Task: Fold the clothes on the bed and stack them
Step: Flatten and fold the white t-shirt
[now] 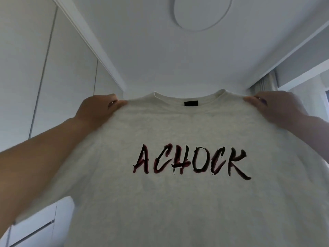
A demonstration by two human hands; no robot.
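Now you are holding up a pale T-shirt (187,202) in front of you, high in the air. Your left hand (99,108) pinches one shoulder of the shirt, and your right hand (274,107) pinches the other shoulder. Both hands are closed tight on the cloth and sit far apart, so the shirt hangs flat and wide. The word ACHOCK (191,162) is printed across it in dark letters. A small black tag (191,103) sits inside the neck. Behind it is a white ceiling with a round lamp (201,13).

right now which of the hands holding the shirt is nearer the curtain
The right hand, pinching the T-shirt shoulder beside the curtain; the left hand is by the wardrobe side.
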